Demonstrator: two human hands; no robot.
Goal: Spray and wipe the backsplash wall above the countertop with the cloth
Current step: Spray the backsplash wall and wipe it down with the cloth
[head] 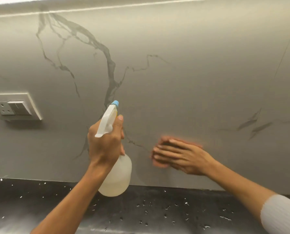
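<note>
The left hand (105, 142) is clenched round the neck of a spray bottle (116, 174), holding it upright just in front of the backsplash wall (183, 73), with one fingertip resting high on the white trigger head. The blue nozzle tip points up and away toward the wall. Most of the bottle's neck is hidden behind the hand; the pale, translucent body hangs below it, above the far edge of the dark speckled countertop (157, 210).

To the right, the right hand (179, 157) lies flat with fingers stretched out, pressing an orange-pink cloth (159, 163) against the lower part of the wall. The cloth is blurred and largely covered by the hand, so only its edges show around the fingers, and its shape is hard to make out.

A wall socket with switches (14, 107) sits on the wall at far left, partly cut off by the frame edge. A grey ribbed sleeve (281, 215) is cut off at the near right corner
</note>
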